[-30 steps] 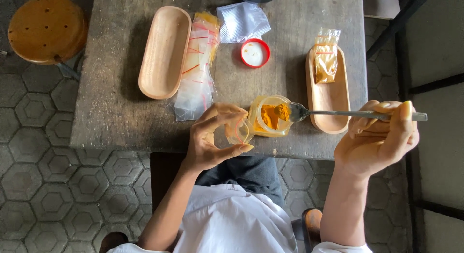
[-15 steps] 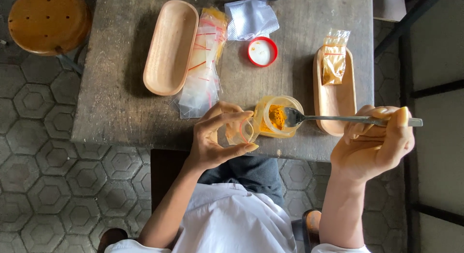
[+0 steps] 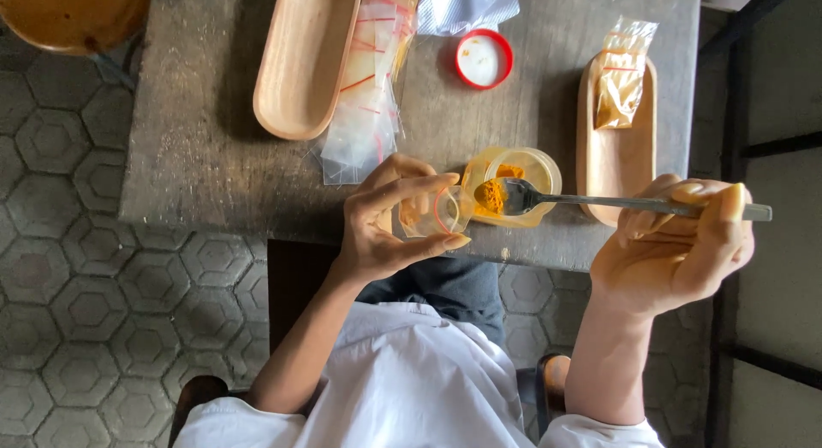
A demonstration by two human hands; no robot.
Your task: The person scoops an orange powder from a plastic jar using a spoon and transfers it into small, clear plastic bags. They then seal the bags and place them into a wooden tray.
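Since half a second ago spoon lifts loaded with orange powder from jar, right hand pinching its handle, left hand pinching small zip bag open beside jar; one filled bag on tray, empties remain.

Table: rough, matt, weathered grey wood. Tray at 11 o'clock and tray at 2 o'clock: smooth, pale, matt wood. Bags at 12 o'clock: clear, glossy plastic film with red strips. Spoon: polished metal, carrying dry, matt orange powder. Jar: clear, glossy plastic. Pouch in the left hand: thin transparent plastic. Lid: glossy red plastic. Packet: crinkled, shiny film. Floor: matt hexagonal tile.
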